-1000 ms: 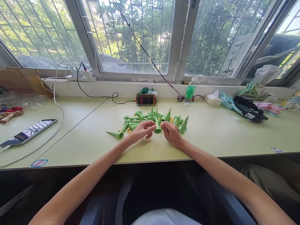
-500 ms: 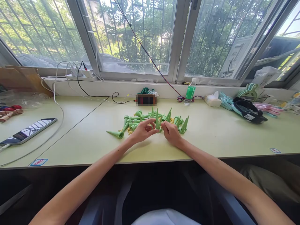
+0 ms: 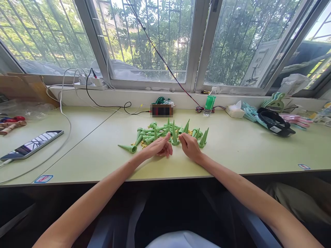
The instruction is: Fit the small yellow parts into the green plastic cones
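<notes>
A heap of several green plastic cones [image 3: 155,132] with small yellow pieces among them lies on the pale green table [image 3: 232,151]. One green cone [image 3: 175,136] stands upright between my hands. My left hand [image 3: 157,148] rests on the table just left of it. Its fingers are curled under and one fingertip is raised beside the cone; I see nothing in it. My right hand [image 3: 190,146] rests just right of the cone. Its fingers are pinched together, and what they hold, if anything, is hidden.
A phone [image 3: 31,144] on a white cable lies at the left. Near the windowsill are a green bottle [image 3: 209,102], a tissue pack [image 3: 234,109], a black headset [image 3: 275,122] and pastel plastic parts [image 3: 297,119]. A cardboard box [image 3: 26,86] stands at the far left.
My left hand held the cone up between both hands. Now the cone stands on the table, and the left hand has dropped beside it with its fingers curled. The right hand barely moved.
</notes>
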